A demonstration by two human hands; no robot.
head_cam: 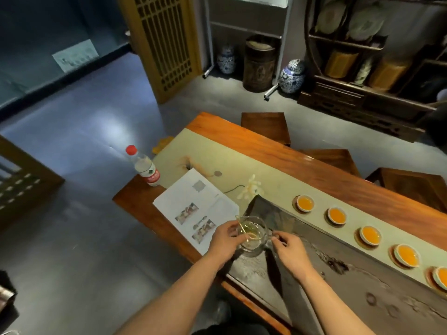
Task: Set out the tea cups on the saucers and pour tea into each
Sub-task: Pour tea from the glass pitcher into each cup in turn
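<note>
A glass pitcher [252,234] stands on the left end of the dark stone tea tray [338,281], with only a little pale liquid in its bottom. My left hand [223,240] grips its left side. My right hand [291,251] pinches the handle on its right side. Several white cups full of orange tea sit on brown saucers in a row along the pale table runner [242,165]: the nearest to the pitcher is a cup [305,203], then a cup [337,215], a cup [370,235], and more toward the right edge.
A printed sheet [196,206] lies left of the tray. A red-capped water bottle [145,166] stands near the table's left end. A white flower ornament [250,187] sits behind the tray. Wooden stools [266,125] line the far side of the table.
</note>
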